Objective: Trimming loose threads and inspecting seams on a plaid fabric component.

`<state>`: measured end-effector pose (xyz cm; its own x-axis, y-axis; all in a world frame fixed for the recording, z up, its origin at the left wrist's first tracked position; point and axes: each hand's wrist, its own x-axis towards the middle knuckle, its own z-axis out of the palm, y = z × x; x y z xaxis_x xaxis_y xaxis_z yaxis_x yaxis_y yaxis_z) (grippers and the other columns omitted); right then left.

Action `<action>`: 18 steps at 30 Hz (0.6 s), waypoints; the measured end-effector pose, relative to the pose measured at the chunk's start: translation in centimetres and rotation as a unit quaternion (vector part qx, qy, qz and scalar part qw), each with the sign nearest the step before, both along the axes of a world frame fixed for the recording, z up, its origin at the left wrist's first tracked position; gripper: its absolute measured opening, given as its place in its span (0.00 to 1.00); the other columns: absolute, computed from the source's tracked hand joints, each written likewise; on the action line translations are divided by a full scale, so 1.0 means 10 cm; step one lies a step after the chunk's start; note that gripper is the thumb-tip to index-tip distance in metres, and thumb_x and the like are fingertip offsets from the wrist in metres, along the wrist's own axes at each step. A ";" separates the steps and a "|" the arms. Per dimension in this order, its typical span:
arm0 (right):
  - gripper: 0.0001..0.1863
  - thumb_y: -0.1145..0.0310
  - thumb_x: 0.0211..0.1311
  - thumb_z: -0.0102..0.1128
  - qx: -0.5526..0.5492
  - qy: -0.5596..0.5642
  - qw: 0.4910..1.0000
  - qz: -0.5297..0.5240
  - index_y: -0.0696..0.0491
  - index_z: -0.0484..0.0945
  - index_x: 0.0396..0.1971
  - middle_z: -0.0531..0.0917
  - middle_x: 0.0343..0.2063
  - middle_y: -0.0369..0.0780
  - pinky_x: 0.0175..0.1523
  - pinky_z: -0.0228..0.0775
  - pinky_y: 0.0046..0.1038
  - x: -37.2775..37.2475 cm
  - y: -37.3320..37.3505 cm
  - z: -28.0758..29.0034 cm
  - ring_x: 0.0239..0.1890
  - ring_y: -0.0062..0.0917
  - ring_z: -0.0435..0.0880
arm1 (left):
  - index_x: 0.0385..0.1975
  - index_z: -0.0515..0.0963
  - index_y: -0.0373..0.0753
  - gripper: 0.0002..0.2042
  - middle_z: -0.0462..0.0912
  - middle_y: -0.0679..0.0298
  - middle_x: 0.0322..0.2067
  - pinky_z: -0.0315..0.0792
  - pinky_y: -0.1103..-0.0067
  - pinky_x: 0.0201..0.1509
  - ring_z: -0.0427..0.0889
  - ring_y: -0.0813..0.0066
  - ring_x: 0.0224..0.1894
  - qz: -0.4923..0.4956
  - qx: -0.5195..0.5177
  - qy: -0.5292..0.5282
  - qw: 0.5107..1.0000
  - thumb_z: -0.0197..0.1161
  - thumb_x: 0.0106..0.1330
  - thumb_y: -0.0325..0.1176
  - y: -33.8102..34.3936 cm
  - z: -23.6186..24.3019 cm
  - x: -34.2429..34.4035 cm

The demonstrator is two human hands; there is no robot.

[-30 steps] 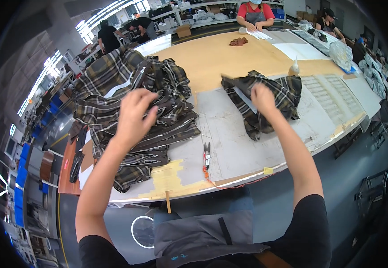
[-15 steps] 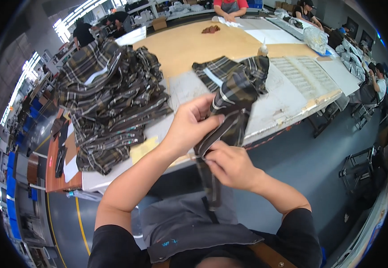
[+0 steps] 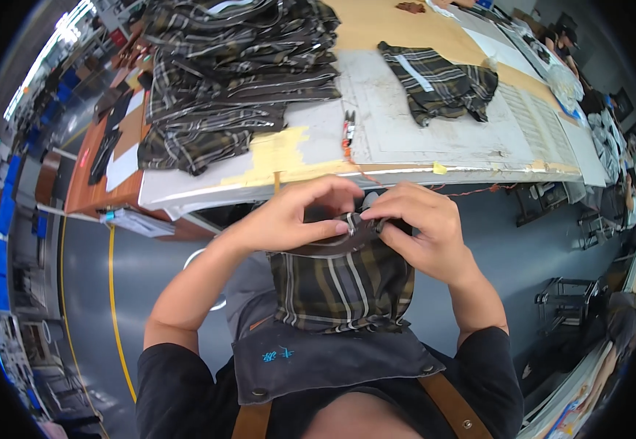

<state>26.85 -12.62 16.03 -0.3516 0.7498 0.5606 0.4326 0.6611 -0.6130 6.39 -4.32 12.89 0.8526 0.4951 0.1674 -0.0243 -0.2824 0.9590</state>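
A dark plaid cloth piece (image 3: 343, 289) in brown, olive and white hangs between my hands, just in front of my apron. My left hand (image 3: 307, 216) pinches its upper edge, thumb pressed onto the dark band. Close beside it, my right hand (image 3: 424, 223) grips the same edge with thumb and fingers. Some of the cloth at the fingertips is hidden. On the table beyond lies another plaid piece (image 3: 442, 84) with a pale strip on it. To the left rises a tall stack of plaid pieces (image 3: 237, 88).
Small snips (image 3: 348, 130) with orange-red handles lie on the worktable (image 3: 376, 157) near its front edge. Yellow tape (image 3: 270, 157) covers part of the surface. A clear plastic bag (image 3: 566, 91) stands at the far right, near a seated person (image 3: 563, 40).
My hands have come closer to my body, and the cloth has turned so its wide plaid face hangs down. The view has tilted downward, and the snips now show on the table.
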 end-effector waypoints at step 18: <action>0.12 0.86 0.38 0.61 0.036 0.014 0.996 -0.083 0.59 0.71 0.25 0.76 0.20 0.43 0.28 0.66 0.27 -0.80 0.16 -0.13 0.22 0.33 0.75 | 0.26 0.77 0.33 0.09 0.77 0.60 0.24 0.69 0.73 0.32 0.76 0.63 0.28 0.380 0.313 -0.005 0.871 0.61 0.41 0.18 -0.25 -1.06 -0.88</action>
